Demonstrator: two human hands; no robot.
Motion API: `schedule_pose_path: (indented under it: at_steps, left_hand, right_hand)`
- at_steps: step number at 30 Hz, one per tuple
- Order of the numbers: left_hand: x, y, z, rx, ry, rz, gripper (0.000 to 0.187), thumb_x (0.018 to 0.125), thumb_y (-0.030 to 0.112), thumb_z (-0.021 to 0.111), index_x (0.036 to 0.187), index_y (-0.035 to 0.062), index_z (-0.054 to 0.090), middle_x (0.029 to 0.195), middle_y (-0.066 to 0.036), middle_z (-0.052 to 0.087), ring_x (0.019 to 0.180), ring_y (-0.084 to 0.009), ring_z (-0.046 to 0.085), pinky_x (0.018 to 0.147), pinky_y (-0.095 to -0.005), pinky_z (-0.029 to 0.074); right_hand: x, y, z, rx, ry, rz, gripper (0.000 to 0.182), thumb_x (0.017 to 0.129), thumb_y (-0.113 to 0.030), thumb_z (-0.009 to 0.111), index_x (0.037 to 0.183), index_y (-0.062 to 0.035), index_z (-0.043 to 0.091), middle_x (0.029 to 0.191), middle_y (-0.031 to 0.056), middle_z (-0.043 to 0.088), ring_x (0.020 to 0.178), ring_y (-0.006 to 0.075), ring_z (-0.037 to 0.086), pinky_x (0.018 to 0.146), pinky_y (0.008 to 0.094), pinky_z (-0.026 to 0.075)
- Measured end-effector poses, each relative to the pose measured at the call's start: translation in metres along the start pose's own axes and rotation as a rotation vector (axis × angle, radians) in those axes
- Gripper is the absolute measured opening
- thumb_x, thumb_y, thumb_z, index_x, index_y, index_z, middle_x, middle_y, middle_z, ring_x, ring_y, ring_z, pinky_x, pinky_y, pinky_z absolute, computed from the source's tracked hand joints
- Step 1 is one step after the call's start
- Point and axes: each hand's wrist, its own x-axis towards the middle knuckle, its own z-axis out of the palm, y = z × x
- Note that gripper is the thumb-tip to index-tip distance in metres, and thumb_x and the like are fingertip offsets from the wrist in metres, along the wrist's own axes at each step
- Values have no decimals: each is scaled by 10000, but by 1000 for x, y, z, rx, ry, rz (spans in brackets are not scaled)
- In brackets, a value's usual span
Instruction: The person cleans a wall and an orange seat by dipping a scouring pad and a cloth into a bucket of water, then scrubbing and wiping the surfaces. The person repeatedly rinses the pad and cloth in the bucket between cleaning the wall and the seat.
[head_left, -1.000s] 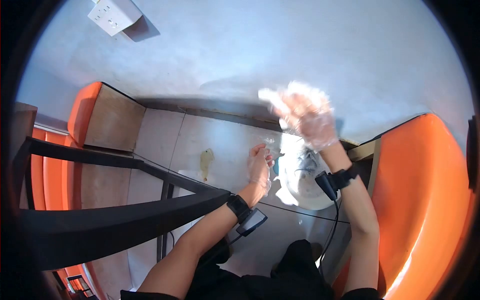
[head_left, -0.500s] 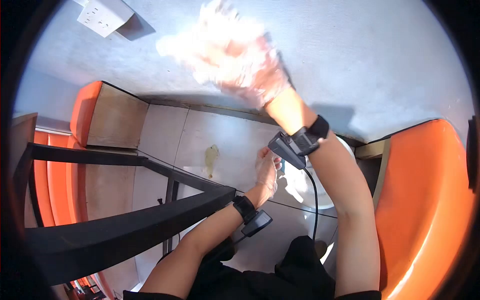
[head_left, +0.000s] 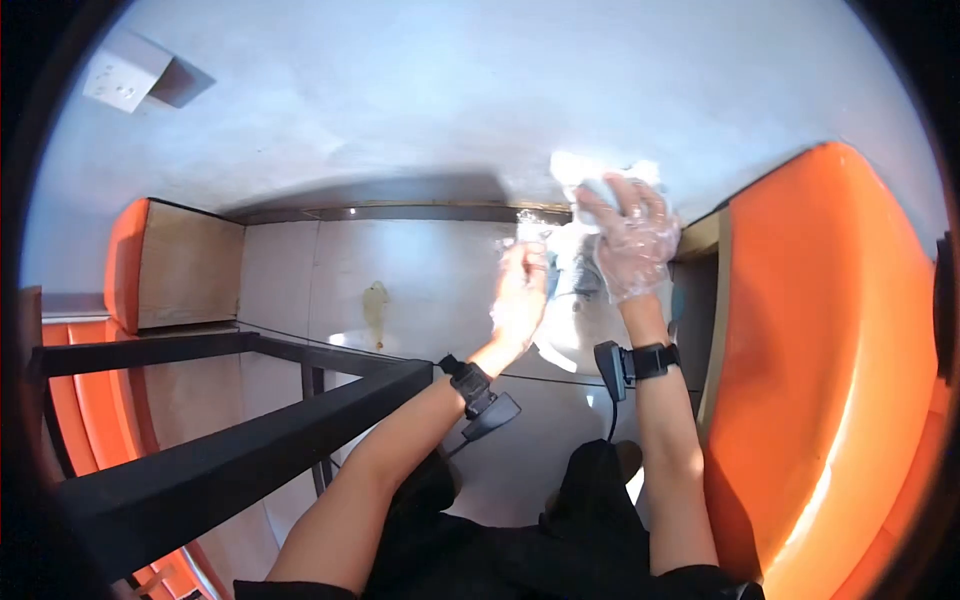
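Observation:
My right hand (head_left: 635, 240), in a clear plastic glove, bends its fingers over a crumpled white cloth or paper wad (head_left: 575, 172) near the foot of the wall. To its left, my left hand (head_left: 520, 280), also gloved, has its fingers curled together. Shiny clear plastic and glare at the fingertips hide what they grip. Between the hands is a white, overexposed object (head_left: 567, 330) with dark patches inside, partly covered by my right hand; its kind is hard to make out. Both wrists carry strapped black devices.
An orange padded seat (head_left: 810, 330) stands close on the right, another orange seat (head_left: 126, 265) at the far left. A black metal frame (head_left: 250, 440) crosses the lower left. A yellowish stain (head_left: 375, 312) marks the tiled floor. A white socket box (head_left: 128, 75) sits on the pale wall (head_left: 400, 90).
My right hand has come down and to the right from high on the wall with the white wad. My left hand has risen slightly. The view has shifted.

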Motion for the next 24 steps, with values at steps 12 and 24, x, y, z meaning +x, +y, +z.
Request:
schedule_pose_path:
  at_steps: [12, 24]
  left_hand:
    - [-4, -79, 74, 985, -711, 380, 509, 938, 152, 438, 1440, 235, 428, 1522, -147, 355, 1340, -370, 412, 1100, -379, 379]
    - [20, -79, 17, 1867, -649, 707, 492, 923, 130, 452, 1414, 169, 443, 1298, -99, 565, 1131, -284, 544, 792, -379, 530]
  right_hand:
    - [-29, 28, -36, 454, 41, 621, 424, 775, -83, 706, 1142, -296, 704, 1278, -20, 604, 1230, 252, 508, 1042, 371, 421]
    - [-41, 30, -16, 770, 32, 764, 476, 756, -52, 737, 1179, -265, 691, 1326, 24, 572, 1250, 237, 499, 1075, 369, 396]
